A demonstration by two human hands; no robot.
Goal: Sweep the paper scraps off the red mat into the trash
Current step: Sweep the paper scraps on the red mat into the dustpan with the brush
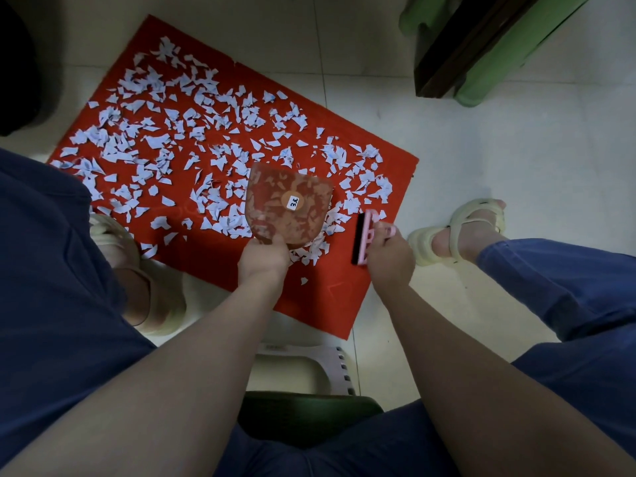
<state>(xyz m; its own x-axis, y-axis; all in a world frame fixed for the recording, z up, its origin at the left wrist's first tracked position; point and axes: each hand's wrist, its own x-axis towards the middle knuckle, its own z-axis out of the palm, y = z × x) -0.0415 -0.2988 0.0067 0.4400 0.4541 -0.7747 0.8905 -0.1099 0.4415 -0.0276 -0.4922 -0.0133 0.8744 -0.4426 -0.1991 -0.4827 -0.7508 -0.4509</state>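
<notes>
A red mat (327, 297) lies on the pale tiled floor, covered over most of its area with several white and pale-blue paper scraps (179, 132). My left hand (263, 258) grips the near end of a translucent dustpan (289, 206) that bears a round sticker and rests over scraps at the mat's near middle. To its right, my right hand (390, 258) holds a small pink brush with a black edge (364, 237), upright at the mat's right side. No trash container is clearly visible.
My legs in blue trousers and feet in pale sandals (461, 228) flank the mat. A small white stool (306, 366) stands under me. Green and dark wooden furniture (481, 53) stands at the top right, a dark object (17, 70) at the far left.
</notes>
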